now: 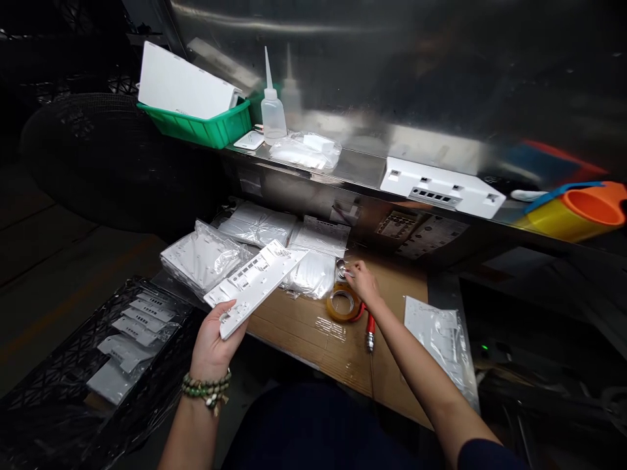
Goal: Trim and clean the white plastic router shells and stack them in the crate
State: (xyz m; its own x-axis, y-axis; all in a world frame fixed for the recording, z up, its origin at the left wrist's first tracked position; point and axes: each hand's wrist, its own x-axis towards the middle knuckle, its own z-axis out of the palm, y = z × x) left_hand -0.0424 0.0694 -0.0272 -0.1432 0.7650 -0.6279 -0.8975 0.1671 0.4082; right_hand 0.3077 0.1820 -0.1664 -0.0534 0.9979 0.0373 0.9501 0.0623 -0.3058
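My left hand (218, 336) grips a white plastic panel (259, 281) by its near end, thumb on top. The panel is tilted above the bench, with a row of rectangular slots and small posts on the face toward me. My right hand (362, 282) reaches to the cardboard-covered bench, fingers pinched together at a small round shiny thing (341, 266). Whatever sits between those fingertips is too small to make out. Just below lies an amber tape roll (334, 312). A red-handled tool (370, 326) with a thin cord is beside my right forearm.
Bagged white panels (196, 258) lie left and behind. Another bagged panel (434, 333) rests at right. A dark crate (171, 333) holds several panels. The metal shelf (357, 170) carries a green bin (196, 127), squeeze bottle (273, 117), white housing (441, 186) and yellow-orange container (568, 215).
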